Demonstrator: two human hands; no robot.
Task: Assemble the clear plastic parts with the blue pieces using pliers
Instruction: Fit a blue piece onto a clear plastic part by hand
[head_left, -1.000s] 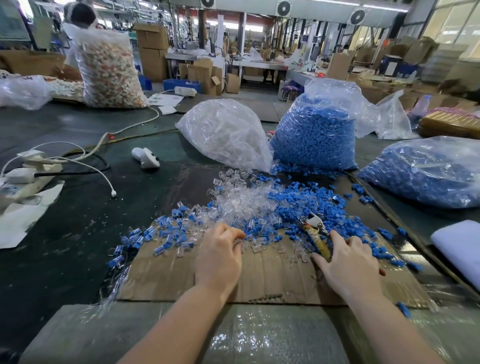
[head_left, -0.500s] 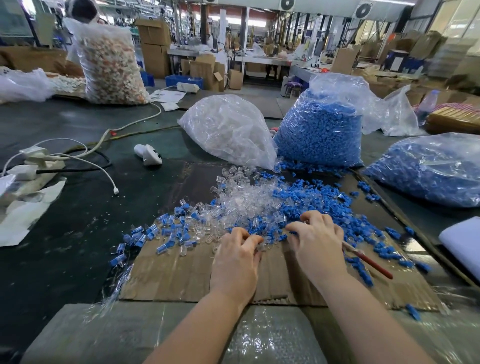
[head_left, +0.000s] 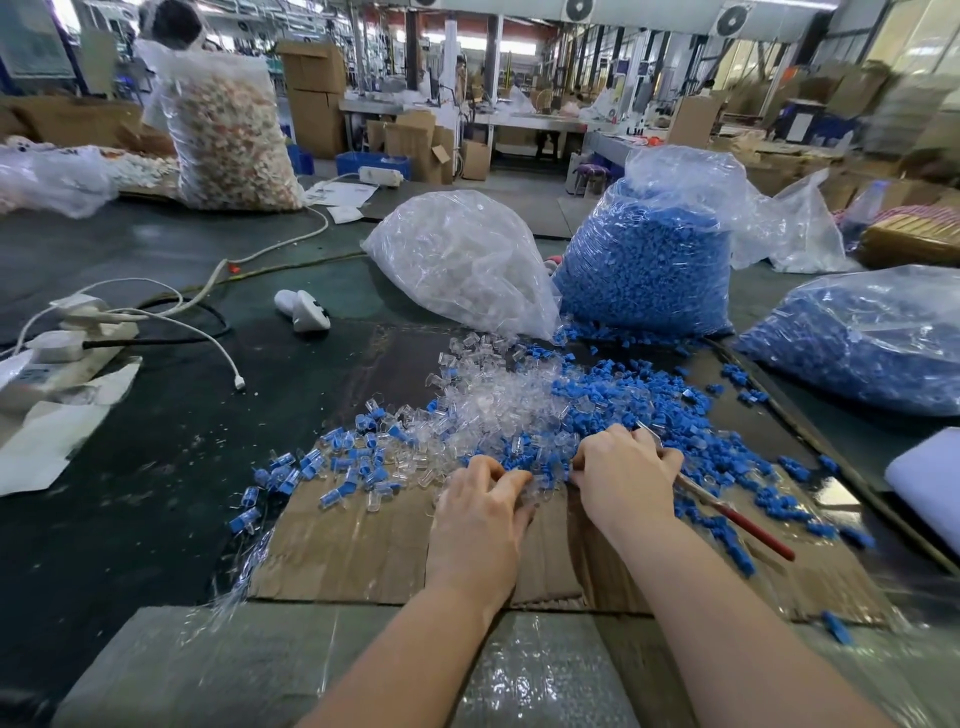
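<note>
The pliers (head_left: 727, 512) sit in the right hand (head_left: 626, 475), fingers curled round them, red handle trailing right over the cardboard (head_left: 353, 545); a second ago that hand was only reaching for them. The left hand (head_left: 480, 512) has slid right and now pinches at the clear parts (head_left: 498, 410) beside the blue pieces (head_left: 623, 400) on the tabletop (head_left: 130, 467)

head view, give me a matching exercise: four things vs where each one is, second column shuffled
Things:
1 pliers
2 bag of clear parts
3 assembled pieces
4 white handheld device

Places:
A left edge of the cardboard
B dark table, left of the bags
C gripped in the right hand
D behind the loose pile

Pairs: 1-C, 2-D, 3-A, 4-B
</note>
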